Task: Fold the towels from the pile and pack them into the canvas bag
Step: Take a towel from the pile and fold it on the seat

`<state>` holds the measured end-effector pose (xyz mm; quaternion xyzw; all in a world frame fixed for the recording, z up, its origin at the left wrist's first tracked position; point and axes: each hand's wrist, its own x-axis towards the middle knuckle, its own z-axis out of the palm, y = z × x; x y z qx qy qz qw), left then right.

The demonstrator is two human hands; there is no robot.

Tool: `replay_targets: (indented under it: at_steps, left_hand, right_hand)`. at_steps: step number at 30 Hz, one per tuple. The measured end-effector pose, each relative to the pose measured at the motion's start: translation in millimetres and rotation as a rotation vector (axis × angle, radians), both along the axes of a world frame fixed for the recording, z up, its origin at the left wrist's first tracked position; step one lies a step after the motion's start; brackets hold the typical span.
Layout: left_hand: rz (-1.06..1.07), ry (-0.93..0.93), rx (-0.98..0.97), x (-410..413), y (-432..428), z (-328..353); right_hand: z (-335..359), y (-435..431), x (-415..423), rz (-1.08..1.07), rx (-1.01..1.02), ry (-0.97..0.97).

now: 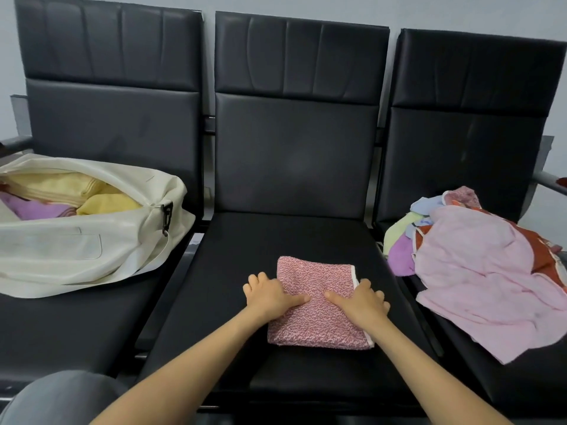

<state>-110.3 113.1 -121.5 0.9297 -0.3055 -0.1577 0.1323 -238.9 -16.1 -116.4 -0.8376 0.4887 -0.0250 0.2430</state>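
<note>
On the middle seat (291, 234), the pink speckled towel (319, 302) lies folded. The left hand (270, 294) and right hand (363, 297) lie spread over its side edges, thumbs pressing on top, nothing pinched. The canvas bag (92, 240) already holds yellow towels (104, 204) and a purple towel (36, 208). The pile (475, 271) at right is sizeable, so I'd call it roughly midway!

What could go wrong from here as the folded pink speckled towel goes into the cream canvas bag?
The left hand and right hand sit at the side edges of the folded pink speckled towel; lifted so, its middle may sag and unfold. The cream canvas bag lies slumped, with yellow and purple towels already at its mouth, so another may bunch. The pile's large pale pink towel sprawls loose toward the front of the black seat; pulling the next one could drag it off.
</note>
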Motion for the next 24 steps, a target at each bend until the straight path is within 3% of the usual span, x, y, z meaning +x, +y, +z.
replay_targets:
  at_steps: [3, 7, 10, 12, 15, 17, 24]
  left_hand:
    - [-0.048, 0.117, -0.24, 3.6, 7.6, 0.4]
    - [0.016, 0.765, -0.738, 14.0, 37.0, 16.7]
    - [0.082, 0.96, -0.869, 30.9, 55.5, 30.6]
    - [0.146, 0.953, -0.919, 41.9, 61.4, 37.3]
    - [0.214, 0.727, -0.918, 49.0, 64.3, 41.6]
    - [0.174, 0.617, -0.875, 49.3, 64.9, 43.8]
    - [-0.108, 0.511, -0.912, 53.2, 68.1, 60.4]
  right_hand:
    - [5.6, 6.7, 5.1, 0.047, 0.062, -0.124]
    - [22.9, 20.0, 9.4, 0.103, 0.354, -0.502]
    - [40.4, 30.5, 15.1, 0.091, 0.602, -0.733]
    - [49.1, 31.7, 20.6, 0.027, 0.82, -0.784]
    - [59.2, 24.7, 23.6, 0.063, 1.091, -0.705]
    - [63.4, 20.6, 25.1, 0.162, 1.09, -0.671]
    - [70.1, 15.2, 34.9, 0.443, 1.089, -0.711]
